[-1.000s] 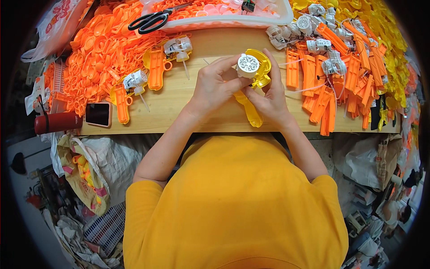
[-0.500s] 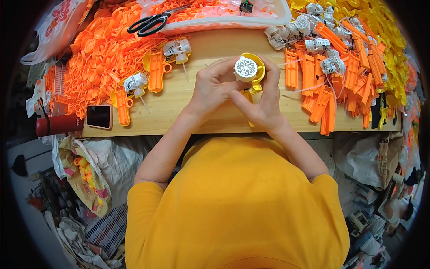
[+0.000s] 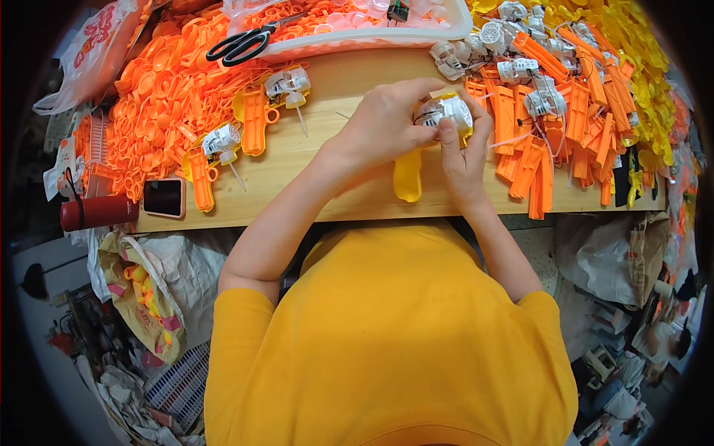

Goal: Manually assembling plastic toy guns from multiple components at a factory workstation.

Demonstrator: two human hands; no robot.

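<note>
Now, a little above and right of the frame's centre, the person in the yellow shirt (image 3: 394,327) has both hands closed around one yellow-and-white piece (image 3: 457,113), held up over the pale wooden worktop (image 3: 320,186). The left hand (image 3: 390,123) comes at it from the left, its fingers bent around the far side and its thumb set against the white body. The right hand (image 3: 465,160) grips from the right, the thumb laid upright along the front, the fingers curled behind; where exactly their tips press I cannot tell. Below the left hand hangs a yellow handle (image 3: 407,178), rounded at its end, its upper part hidden. At the upper left of the frame spreads a heap of orange parts (image 3: 160,82), with two orange-and-yellow assemblies (image 3: 255,119) near its right edge, each joined to a white unit. Black-handled scissors (image 3: 242,46) lie at the rim of a white tray (image 3: 459,26) along the top. Toward the upper right, white mechanisms (image 3: 544,98) rest among orange bars (image 3: 531,167), and a mass of yellow parts (image 3: 643,97) fills the corner behind them. On the left, along the worktop's near edge, a dark-screened phone (image 3: 164,198) sits just beside a red bottle (image 3: 108,212), and below them an open sack (image 3: 175,275) shows yellow and orange bits.
</note>
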